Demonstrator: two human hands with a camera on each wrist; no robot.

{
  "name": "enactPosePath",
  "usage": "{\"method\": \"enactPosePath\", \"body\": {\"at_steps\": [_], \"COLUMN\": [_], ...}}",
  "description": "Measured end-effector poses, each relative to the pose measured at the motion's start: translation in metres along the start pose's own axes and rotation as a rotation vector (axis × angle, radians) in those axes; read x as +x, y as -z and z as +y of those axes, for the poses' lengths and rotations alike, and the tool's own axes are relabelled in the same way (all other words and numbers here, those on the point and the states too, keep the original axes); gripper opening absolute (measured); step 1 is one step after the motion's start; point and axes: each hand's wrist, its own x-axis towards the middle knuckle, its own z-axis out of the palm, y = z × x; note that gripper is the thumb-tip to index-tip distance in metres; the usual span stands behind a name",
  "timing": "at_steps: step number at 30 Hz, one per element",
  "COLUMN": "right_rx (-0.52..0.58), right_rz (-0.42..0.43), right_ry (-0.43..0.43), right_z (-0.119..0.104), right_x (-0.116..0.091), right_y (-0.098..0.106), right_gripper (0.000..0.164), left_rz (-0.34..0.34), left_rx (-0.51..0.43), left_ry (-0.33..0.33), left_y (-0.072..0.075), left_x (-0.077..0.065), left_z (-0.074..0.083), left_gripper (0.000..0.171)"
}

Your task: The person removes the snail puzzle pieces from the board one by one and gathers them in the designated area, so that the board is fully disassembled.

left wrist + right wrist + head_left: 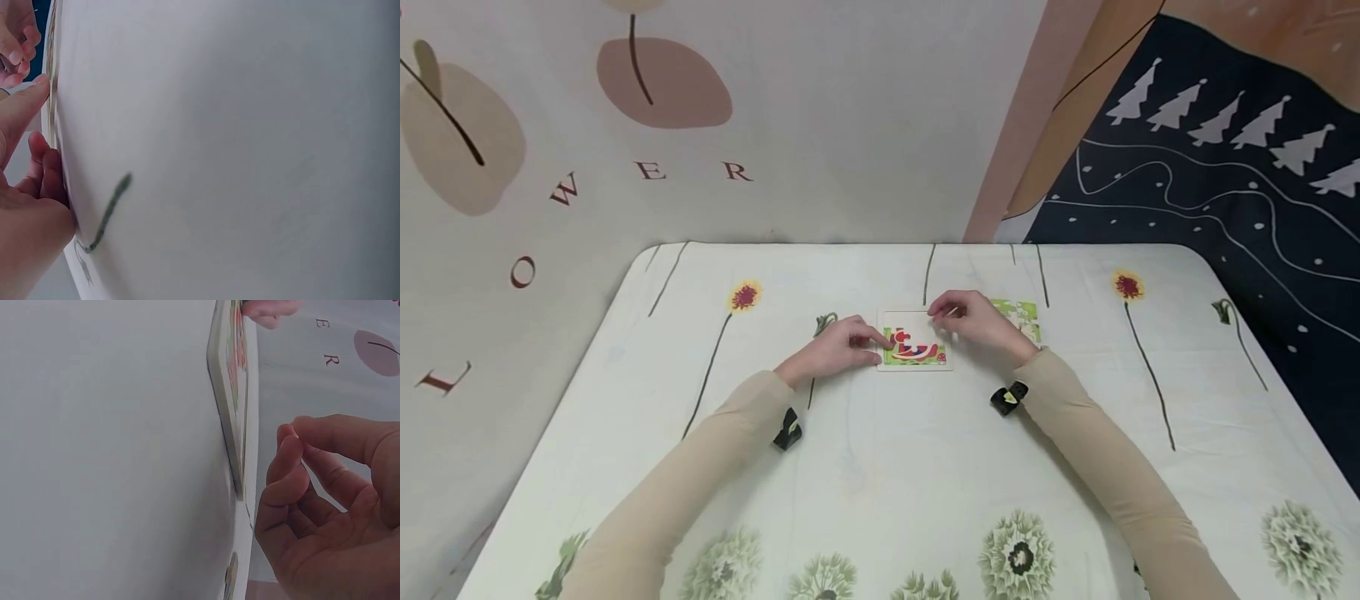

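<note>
Two sleeves [647,508] extended nearest the camera, on the near side of the board [906,320]. The board lay flat on the table [887,458], its picture [920,354] incomplete at the top. The left hand [838,346], at the board's left edge, was relaxed, index finger extended onto the picture, gripping nothing visible. The right hand [973,321], at the board's far right corner, had thumb and index tips together; whether they held anything could not be determined. A green card [1022,312] lay right of the board.
</note>
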Motion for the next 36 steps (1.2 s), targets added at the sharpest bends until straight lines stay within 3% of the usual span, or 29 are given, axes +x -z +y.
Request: {"method": "enactPosePath", "body": {"at_steps": [6, 13, 36], "right_rx": [0.007, -0.056, -0.175], "right_rz": [-0.025, -0.082, -0.153], "right_ry": [-0.024, -0.073, -0.07], "right_z": [-0.006, -0.012, -0.019], "right_x": [0.005, 0.01, 0.022], "right_y": [-0.01, -0.019, -0.036], "right_gripper": [0.017, 0.018, 0.017], "left_rz": [-0.022, -0.037, -0.052], "left_rx": [-0.007, -0.008, -0.001], "left_ry": [0.014, -0.001, -0.032], "left_y": [0.0, 0.0, 0.001], "left_x": [0.002, 0.003, 0.003], "left_z": [-0.002, -0.003, -0.003], "left_gripper": [0.025, 0.025, 0.024]}}
